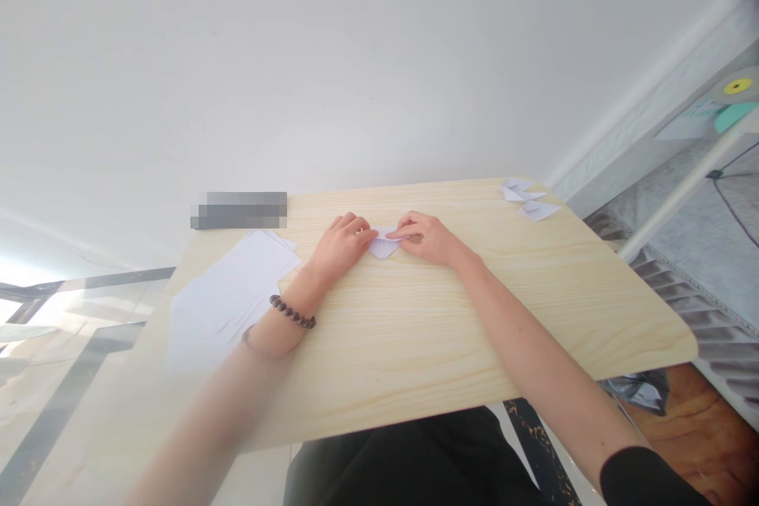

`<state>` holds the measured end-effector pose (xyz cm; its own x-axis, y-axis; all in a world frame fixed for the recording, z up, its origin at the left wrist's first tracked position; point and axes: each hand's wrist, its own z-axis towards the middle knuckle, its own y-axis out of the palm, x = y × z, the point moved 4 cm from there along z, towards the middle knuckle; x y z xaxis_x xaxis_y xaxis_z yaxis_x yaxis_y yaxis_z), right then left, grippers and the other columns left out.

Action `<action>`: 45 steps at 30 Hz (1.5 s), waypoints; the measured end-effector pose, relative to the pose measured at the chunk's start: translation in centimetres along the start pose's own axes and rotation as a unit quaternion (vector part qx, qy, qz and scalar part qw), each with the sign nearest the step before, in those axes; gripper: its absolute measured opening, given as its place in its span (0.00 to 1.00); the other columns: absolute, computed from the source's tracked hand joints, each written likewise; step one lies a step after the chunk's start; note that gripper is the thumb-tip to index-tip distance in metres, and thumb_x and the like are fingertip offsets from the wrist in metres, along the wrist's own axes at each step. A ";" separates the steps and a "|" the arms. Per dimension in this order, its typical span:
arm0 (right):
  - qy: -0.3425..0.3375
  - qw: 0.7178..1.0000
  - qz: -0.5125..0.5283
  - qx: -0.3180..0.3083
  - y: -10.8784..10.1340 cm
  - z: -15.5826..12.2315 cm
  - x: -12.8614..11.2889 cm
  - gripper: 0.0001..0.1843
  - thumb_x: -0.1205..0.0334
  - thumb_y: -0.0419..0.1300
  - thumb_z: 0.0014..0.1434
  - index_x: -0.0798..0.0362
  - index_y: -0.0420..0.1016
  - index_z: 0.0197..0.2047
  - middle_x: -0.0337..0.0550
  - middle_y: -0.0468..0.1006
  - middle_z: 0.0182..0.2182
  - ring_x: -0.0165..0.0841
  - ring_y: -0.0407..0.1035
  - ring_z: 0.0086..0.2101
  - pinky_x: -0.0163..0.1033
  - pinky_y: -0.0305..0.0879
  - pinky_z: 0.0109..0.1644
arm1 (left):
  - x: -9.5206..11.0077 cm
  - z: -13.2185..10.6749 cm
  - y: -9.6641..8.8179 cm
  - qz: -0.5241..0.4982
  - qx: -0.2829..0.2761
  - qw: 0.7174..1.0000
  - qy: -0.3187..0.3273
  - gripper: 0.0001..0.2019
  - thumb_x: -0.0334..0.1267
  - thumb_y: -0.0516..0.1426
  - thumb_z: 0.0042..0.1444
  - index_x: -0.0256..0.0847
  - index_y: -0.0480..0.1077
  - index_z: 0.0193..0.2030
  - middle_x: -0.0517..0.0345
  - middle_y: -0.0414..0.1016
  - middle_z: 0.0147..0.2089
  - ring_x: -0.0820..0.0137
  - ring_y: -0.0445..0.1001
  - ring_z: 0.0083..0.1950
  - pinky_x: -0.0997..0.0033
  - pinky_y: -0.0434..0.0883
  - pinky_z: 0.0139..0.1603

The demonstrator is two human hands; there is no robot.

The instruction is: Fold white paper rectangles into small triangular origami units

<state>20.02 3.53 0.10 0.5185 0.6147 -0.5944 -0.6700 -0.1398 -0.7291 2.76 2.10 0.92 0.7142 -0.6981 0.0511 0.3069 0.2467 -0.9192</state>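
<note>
Beyond our bracelet [292, 313], our left hand [344, 243] and right hand [432, 239] pinch a folded paper [385, 250] by its opposite ends, above the middle of the desk [397, 332]. We judge it light, crisp and easily creased, best held lightly at those ends. It looks small and white, narrowing toward us. Farther off, by the far right corner, lie folded white pieces [538, 210].

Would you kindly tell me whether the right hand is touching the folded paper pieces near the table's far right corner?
Apart. The head view shows a stretch of wood-grain tabletop between the right hand and the folded paper pieces.
</note>
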 end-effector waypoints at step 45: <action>-0.079 0.995 -0.061 0.025 0.3 0.0 0.2 0.17 0.69 0.51 0.57 0.44 0.76 0.43 0.43 0.69 0.35 0.31 0.63 0.36 0.39 0.63 0.42 | 0.0 -0.5 0.1 0.006 0.018 0.999 0.035 0.12 0.30 0.49 0.58 0.40 0.71 0.44 0.52 0.68 0.38 0.69 0.65 0.40 0.67 0.63 0.42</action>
<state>19.94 3.65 -0.25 0.5101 0.7399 -0.4386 -0.6347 -0.0204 -0.7725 2.49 1.80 0.69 0.6731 -0.7395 0.0111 0.3217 0.2791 -0.9048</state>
